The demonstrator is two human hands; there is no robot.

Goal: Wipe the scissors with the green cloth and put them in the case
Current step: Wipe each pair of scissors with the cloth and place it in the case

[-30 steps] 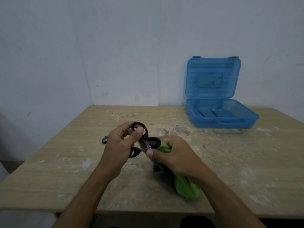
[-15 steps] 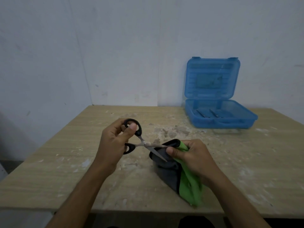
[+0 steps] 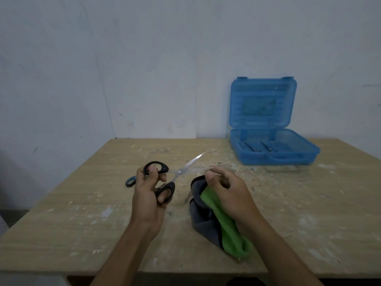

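Observation:
My left hand [image 3: 148,195] grips black-handled scissors [image 3: 181,171] by the finger loops, a little above the table. The blades are spread apart: one points up and right toward the case, and the other points down toward the cloth. My right hand [image 3: 231,193] holds a green cloth [image 3: 224,223] with a grey side, just right of the scissors, and the cloth's lower end rests on the table. No part of the cloth is around a blade. The blue plastic case [image 3: 274,155] stands open at the back right, its lid [image 3: 261,104] upright against the wall.
A blue-and-black handle [image 3: 130,181] of another tool lies on the wooden table [image 3: 82,213], partly hidden behind my left hand. A few dark objects lie inside the case. A white wall runs along the table's far edge.
The scissors came out of the cloth and turned, so the upper blade now points toward the case. My right hand with the cloth drew back from the blades. The blades opened wider.

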